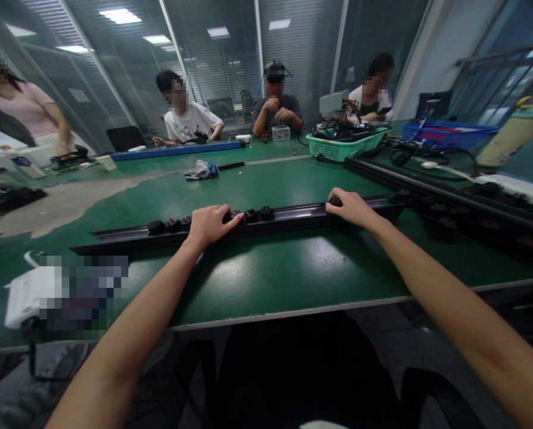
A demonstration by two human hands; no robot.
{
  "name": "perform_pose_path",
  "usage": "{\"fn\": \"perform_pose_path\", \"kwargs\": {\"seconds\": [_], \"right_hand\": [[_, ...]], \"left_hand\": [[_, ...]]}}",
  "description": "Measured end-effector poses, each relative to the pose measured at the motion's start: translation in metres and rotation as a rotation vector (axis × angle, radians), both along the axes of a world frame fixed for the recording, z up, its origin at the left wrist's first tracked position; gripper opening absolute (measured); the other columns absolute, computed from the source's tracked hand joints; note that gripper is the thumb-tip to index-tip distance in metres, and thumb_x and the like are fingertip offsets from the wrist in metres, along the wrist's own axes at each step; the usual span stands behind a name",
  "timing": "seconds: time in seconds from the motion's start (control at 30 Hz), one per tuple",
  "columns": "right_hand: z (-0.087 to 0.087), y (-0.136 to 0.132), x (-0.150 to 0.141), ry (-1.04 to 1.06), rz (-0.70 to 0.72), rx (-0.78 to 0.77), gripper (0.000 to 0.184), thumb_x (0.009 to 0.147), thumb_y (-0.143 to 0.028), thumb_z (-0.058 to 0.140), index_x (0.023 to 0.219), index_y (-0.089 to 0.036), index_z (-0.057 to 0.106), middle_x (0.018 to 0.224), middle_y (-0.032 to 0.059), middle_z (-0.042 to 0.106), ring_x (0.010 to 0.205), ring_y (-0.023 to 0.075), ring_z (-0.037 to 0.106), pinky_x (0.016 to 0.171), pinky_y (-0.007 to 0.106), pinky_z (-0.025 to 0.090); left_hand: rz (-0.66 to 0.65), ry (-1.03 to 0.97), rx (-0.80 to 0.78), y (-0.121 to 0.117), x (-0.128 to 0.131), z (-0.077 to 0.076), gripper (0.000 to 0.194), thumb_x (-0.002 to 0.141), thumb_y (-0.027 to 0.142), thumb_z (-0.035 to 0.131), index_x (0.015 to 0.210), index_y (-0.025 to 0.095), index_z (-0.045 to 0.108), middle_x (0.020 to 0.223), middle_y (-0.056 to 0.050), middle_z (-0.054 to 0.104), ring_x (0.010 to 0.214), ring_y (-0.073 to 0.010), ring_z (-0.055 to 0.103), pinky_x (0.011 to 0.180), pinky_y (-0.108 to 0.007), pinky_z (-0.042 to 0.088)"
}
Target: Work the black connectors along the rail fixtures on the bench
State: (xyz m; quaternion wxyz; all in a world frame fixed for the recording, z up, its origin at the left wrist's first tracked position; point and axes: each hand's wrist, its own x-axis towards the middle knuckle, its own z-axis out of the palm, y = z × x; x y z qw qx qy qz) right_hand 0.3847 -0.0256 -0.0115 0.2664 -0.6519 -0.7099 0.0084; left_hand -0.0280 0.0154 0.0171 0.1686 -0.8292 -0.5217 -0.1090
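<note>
A long black channel-shaped rail (298, 212) lies across the green table in front of me. Several small, dark, knob-like parts (266, 213) sit in a row along its left half. My left hand (209, 226) reaches over that row, its thumb and fingers closed around one of the dark parts; the fingertips are partly hidden behind the hand. Farther right, my right hand (350, 207) pinches a single dark brown-black part (336, 201) at the rail, apart from the row. Whether this part touches the rail's groove I cannot tell.
More black rails (445, 185) and loose dark parts (440, 208) lie at right. Behind them stand a green basket (333, 149) with cables and a blue tray (449, 136). A glove (203, 170) lies mid-table, a white device (34, 295) at left. Several people sit or stand opposite.
</note>
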Motion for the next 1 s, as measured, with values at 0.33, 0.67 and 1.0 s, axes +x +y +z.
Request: {"fn": "perform_pose_path", "kwargs": {"seconds": [0.33,0.67,1.0], "right_hand": [[-0.002,0.001,0.006,0.001,0.005,-0.008,0.017,0.087,-0.038,0.063,0.094,-0.023,0.064,0.091,0.0094,0.073,0.087,0.0280,0.067,0.079,0.036,0.047],[0.000,0.000,0.010,-0.011,0.000,-0.009,0.016,0.087,-0.038,0.064,0.093,-0.023,0.064,0.090,0.0090,0.073,0.086,0.0276,0.067,0.080,0.036,0.047],[-0.002,0.001,0.018,-0.006,-0.038,0.003,0.015,0.085,-0.038,0.066,0.091,-0.024,0.064,0.086,0.0072,0.073,0.083,0.0272,0.067,0.077,0.035,0.048]], "left_hand": [[0.009,-0.005,-0.009,0.000,0.000,0.000,0.070,0.098,0.075,0.029,0.096,0.021,0.073,0.098,-0.013,0.077,0.090,-0.0310,0.070,0.068,-0.034,0.037],[0.011,0.005,-0.001,-0.001,0.001,0.001,0.071,0.098,0.077,0.027,0.093,0.021,0.071,0.097,-0.013,0.077,0.088,-0.0298,0.070,0.064,-0.033,0.034],[0.010,-0.005,-0.012,0.000,0.001,0.000,0.069,0.098,0.076,0.028,0.094,0.022,0.071,0.097,-0.013,0.077,0.089,-0.0298,0.070,0.065,-0.033,0.035]]}}
